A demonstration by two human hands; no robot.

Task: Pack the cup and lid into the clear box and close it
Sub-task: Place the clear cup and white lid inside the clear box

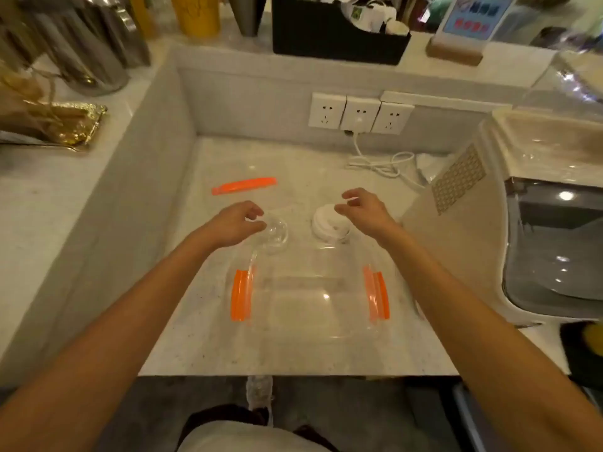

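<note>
A clear box (310,301) with orange clips on its left and right sides sits on the marble counter in front of me. Just beyond its far edge lies a clear cup (277,231) on the left and a white lid (328,223) on the right. My left hand (236,225) hovers at the cup's left side, fingers curled and apart, touching or nearly touching it. Over the white lid's right edge hangs my right hand (360,207), fingers spread, holding nothing. A flat clear piece with an orange strip (244,185), probably the box's cover, lies farther back.
A large white machine (509,230) stands close on the right. A white cable (385,164) runs from wall sockets (359,114) at the back. Raised counter ledges border the left and back, with metal containers (81,50) and a black box (339,37) on them.
</note>
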